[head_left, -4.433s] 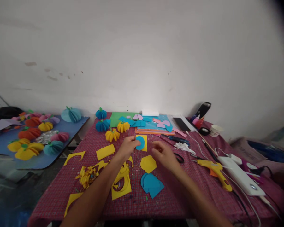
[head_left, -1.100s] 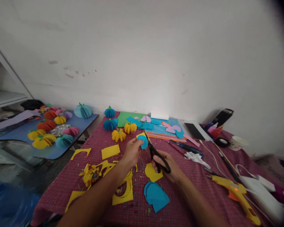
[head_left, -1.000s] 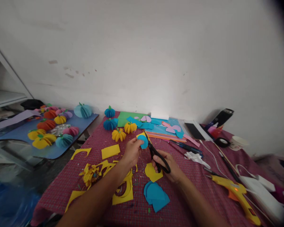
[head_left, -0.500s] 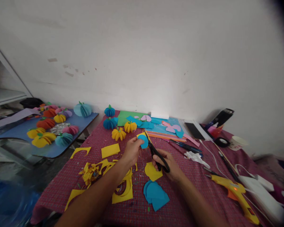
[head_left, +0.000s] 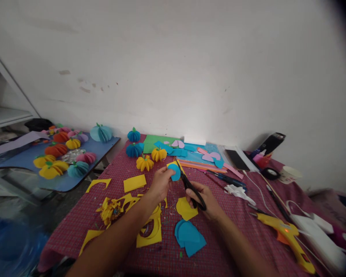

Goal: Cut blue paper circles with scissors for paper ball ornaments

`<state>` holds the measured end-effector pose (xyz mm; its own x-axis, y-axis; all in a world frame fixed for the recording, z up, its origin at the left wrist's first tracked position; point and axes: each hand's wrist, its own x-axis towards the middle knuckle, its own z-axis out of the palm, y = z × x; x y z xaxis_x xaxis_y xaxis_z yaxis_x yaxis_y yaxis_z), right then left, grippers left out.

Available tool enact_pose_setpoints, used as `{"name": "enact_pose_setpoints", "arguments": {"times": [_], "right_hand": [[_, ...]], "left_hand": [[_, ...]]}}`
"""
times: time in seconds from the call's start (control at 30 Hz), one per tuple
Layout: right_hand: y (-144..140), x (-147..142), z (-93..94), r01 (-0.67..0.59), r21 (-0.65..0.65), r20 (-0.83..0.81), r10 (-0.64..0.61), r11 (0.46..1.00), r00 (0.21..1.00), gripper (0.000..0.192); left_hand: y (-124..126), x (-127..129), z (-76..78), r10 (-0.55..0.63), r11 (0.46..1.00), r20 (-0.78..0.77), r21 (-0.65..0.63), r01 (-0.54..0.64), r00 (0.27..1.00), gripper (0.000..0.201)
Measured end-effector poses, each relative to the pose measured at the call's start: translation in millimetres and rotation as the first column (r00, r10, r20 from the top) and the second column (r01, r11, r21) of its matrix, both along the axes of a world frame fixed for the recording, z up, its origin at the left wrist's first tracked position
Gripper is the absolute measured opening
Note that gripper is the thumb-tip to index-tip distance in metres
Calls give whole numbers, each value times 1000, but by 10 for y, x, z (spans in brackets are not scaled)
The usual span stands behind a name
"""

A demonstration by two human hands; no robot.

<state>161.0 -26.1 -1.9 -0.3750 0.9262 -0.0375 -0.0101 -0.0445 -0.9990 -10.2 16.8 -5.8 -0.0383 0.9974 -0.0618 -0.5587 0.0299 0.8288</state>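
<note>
Since the earliest frame my right hand (head_left: pixel 205 197) has taken up the black scissors (head_left: pixel 190 186) — before it was empty — and the view has shifted a little. My left hand (head_left: pixel 160 182) pinches the blue paper circle (head_left: pixel 175 172) with yellow paper behind it, just above the surface (head_left: pixel 248 231); the right grip is closed around the scissor handles. For a clean edge, I judge it better to turn the paper slowly into the blades — not to swing the scissors.

Place: home craft corner | Evidence: checked cloth-covered surface (head_left: pixel 242 231), paper pumpkins (head_left: pixel 144 163), coloured paper sheets (head_left: pixel 190 154), glue gun (head_left: pixel 282 234), bare plaster wall (head_left: pixel 173 69)
</note>
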Motion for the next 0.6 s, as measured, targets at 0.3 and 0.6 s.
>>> {"name": "enact_pose_setpoints", "arguments": {"times": [0.3, 0.6], "right_hand": [[19, 25, 11, 4, 9, 45, -5, 1000, 999, 30], [36, 35, 17, 21, 13, 69, -21, 1000, 997, 34]], "left_hand": [[-1, -2, 14, -24, 1000, 38, 1, 24, 999, 13], [-3, -15, 41, -26, 999, 28, -19, 27, 999, 13]]}}
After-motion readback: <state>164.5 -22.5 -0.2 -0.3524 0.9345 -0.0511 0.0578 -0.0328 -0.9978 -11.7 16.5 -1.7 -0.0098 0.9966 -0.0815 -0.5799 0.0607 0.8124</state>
